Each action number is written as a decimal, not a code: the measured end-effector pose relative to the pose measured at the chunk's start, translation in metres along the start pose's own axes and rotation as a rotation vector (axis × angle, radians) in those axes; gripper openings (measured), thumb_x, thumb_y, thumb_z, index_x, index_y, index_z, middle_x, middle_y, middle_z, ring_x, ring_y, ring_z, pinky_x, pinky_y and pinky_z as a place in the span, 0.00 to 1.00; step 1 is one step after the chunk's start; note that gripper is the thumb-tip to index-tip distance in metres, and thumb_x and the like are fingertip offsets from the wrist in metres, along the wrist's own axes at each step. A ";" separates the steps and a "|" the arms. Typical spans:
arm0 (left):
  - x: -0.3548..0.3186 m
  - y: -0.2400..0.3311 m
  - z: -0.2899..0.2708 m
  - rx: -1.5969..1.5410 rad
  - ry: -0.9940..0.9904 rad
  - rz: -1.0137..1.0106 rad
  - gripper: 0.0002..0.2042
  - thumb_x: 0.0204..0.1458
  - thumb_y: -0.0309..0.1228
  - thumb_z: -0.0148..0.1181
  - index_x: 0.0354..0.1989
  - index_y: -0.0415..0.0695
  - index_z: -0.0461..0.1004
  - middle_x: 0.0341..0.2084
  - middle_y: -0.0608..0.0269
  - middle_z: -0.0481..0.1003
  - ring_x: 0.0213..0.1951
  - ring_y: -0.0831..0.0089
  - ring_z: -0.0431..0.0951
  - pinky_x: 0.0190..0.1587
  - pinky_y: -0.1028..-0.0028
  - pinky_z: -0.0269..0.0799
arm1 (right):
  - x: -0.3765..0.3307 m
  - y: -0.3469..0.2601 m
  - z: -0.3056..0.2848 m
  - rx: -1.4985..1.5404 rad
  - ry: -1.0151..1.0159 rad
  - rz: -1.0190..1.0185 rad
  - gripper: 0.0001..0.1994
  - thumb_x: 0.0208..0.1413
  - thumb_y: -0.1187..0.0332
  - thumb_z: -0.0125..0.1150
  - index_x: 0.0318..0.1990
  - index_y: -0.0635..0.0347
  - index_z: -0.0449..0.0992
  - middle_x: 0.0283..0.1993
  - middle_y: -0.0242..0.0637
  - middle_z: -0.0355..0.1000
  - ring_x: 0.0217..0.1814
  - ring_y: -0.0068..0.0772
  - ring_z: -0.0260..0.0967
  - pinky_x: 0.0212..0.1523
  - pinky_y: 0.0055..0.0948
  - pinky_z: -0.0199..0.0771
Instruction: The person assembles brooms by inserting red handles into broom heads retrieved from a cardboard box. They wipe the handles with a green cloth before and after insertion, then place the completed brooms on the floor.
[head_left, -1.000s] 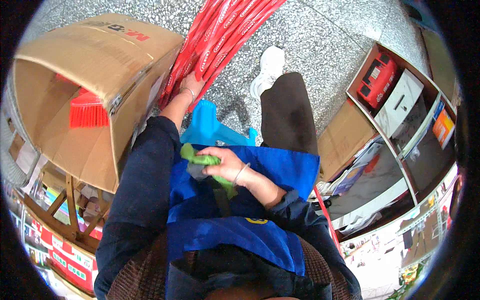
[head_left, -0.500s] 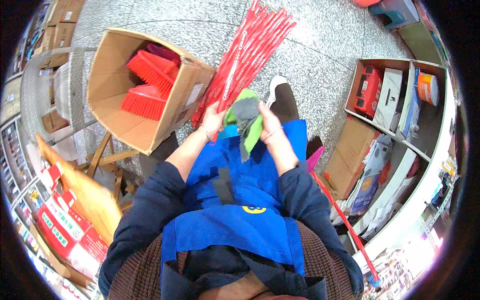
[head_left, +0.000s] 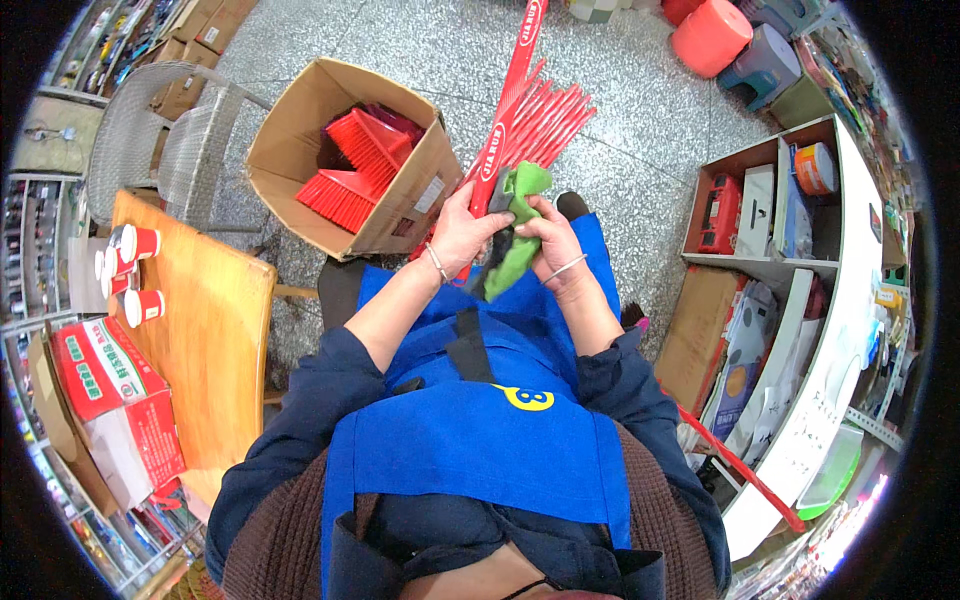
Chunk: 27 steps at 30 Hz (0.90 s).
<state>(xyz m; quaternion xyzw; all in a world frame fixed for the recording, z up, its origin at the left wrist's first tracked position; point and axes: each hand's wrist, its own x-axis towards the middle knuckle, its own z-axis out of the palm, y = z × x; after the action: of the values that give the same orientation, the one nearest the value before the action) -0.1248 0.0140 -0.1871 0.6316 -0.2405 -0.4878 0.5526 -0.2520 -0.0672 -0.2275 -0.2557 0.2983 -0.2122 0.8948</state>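
Observation:
My left hand (head_left: 462, 238) is closed around a red broom handle (head_left: 508, 95) that points away from me, its far end running out of the top of the picture. Against the handle, my right hand (head_left: 550, 243) pinches a crumpled green and grey cloth (head_left: 517, 262); the left thumb also touches it. Beyond my hands a bundle of red broom handles (head_left: 558, 118) in clear wrapping lies on the speckled floor. Left of the bundle, an open cardboard box (head_left: 290, 190) holds red broom heads (head_left: 365, 160) with red bristles and some darker ones.
To the left stand a wooden table (head_left: 215, 310) with paper cups (head_left: 140, 243) and a red-and-white carton (head_left: 110, 370), and a grey woven chair (head_left: 195, 150). A white shelf unit (head_left: 850, 260) is at the right. A red stick (head_left: 740, 465) leans beside it.
One broom handle now stands out raised above the bundle in my left hand. My hands have come closer together, and the cloth is bunched against the handle. The view has shifted.

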 end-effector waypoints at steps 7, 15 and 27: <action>-0.040 0.014 -0.011 -0.083 -0.006 0.049 0.15 0.45 0.22 0.59 0.42 0.41 0.66 0.14 0.72 0.66 0.10 0.85 0.61 0.11 0.82 0.56 | -0.027 -0.006 0.001 -0.090 0.155 -0.123 0.21 0.40 0.82 0.49 0.47 0.66 0.67 0.38 0.39 0.71 0.35 0.34 0.71 0.38 0.31 0.74; -0.058 0.026 -0.034 -0.073 -0.040 0.123 0.14 0.45 0.20 0.57 0.41 0.40 0.65 0.14 0.72 0.66 0.09 0.85 0.61 0.11 0.82 0.56 | -0.033 0.008 -0.035 -0.122 0.325 -0.180 0.17 0.38 0.81 0.47 0.40 0.63 0.70 0.35 0.38 0.71 0.36 0.37 0.70 0.40 0.30 0.71; -0.055 0.007 -0.040 0.143 -0.054 0.188 0.08 0.49 0.29 0.59 0.29 0.45 0.65 0.15 0.70 0.69 0.12 0.86 0.62 0.13 0.84 0.57 | -0.057 -0.042 0.017 0.348 -0.057 -0.271 0.18 0.53 0.66 0.46 0.49 0.65 0.68 0.47 0.46 0.70 0.48 0.44 0.69 0.50 0.39 0.70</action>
<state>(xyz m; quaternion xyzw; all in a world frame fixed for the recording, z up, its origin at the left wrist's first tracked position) -0.1101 0.0767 -0.1647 0.6308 -0.3476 -0.4322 0.5426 -0.2919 -0.0638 -0.1667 -0.1409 0.1949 -0.3713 0.8968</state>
